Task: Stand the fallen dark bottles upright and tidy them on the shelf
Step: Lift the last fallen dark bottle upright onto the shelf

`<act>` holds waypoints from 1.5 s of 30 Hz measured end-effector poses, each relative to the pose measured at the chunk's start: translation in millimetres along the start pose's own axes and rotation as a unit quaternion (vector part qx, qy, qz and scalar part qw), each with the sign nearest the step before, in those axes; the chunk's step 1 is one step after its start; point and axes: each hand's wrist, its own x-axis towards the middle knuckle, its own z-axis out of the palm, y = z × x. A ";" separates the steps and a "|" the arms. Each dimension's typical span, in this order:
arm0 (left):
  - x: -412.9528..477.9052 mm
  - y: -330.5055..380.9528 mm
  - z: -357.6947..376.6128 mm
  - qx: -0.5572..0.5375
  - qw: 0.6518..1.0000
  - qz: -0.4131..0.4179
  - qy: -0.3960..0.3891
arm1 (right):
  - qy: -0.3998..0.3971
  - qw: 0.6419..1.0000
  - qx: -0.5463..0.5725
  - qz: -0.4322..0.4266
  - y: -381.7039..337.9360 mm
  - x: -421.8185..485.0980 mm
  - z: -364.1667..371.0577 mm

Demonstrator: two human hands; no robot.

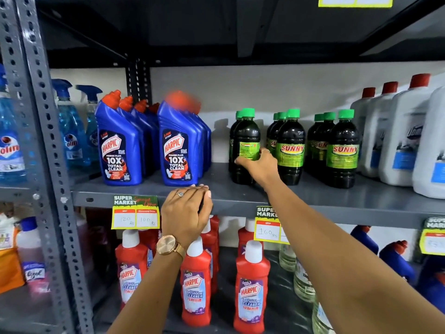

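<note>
Several dark bottles with green caps and green "SUNNY" labels stand upright in three short rows on the grey metal shelf [240,196]. My right hand [258,165] wraps around the label of the front bottle [245,136] of the leftmost row; that bottle is upright and its label is turned away from me. The front bottles of the middle row [290,150] and the right row [343,153] face forward. My left hand [186,210] rests on the shelf's front edge, fingers curled over the lip and holding nothing else.
Blue Harpic bottles [179,145] stand left of the dark bottles, with a bare gap of shelf between. White jugs with red caps [399,136] crowd the right. Red Harpic bottles [196,283] fill the shelf below. Price tags [135,213] hang from the shelf edge.
</note>
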 end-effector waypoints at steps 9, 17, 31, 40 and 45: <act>-0.7 -2.4 4.6 -0.001 1.000 0.002 0.025 | 0.005 0.999 -0.043 0.010 -0.3 -1.3 1.4; -1.7 -2.7 3.8 -0.010 1.000 -0.001 0.016 | -0.014 0.996 -0.087 0.002 2.2 -0.8 2.2; -0.6 -2.7 4.5 -0.016 1.000 -0.001 0.012 | -0.077 0.994 -0.079 0.008 2.2 -1.5 14.5; 1.0 2.0 -2.2 -0.045 0.998 -0.029 -0.014 | -0.081 0.993 -0.086 0.028 0.9 0.1 16.3; 16.7 12.4 -19.7 -0.017 0.993 -0.080 -0.086 | -0.186 0.980 -0.065 0.037 -15.9 -10.8 -10.1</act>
